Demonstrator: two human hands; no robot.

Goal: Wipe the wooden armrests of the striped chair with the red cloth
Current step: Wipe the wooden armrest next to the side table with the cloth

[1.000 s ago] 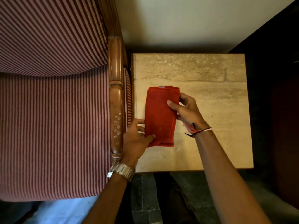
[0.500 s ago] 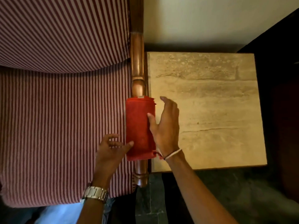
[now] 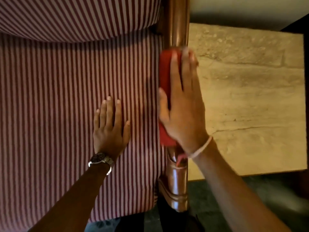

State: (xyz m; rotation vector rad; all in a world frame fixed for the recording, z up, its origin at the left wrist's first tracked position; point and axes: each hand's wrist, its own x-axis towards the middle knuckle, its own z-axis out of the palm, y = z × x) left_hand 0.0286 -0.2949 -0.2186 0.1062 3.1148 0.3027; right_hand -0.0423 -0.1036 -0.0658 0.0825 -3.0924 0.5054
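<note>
red cloth [image 3: 164, 77] slid up armrest [image 3: 177, 181]; right hand [image 3: 182, 106] flat, pressing it, grip wide; left hand [image 3: 109, 129] splayed on seat [image 3: 58, 97].

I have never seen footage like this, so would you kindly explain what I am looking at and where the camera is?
No machine here: a person wears a camera on the head, looking down at both bare hands. The right hand lies flat on a red cloth, pressing it onto the wooden armrest of a striped chair. The left hand, with a wristwatch, rests open on the seat and holds nothing. Beside the chair stands a stone-topped table.
</note>
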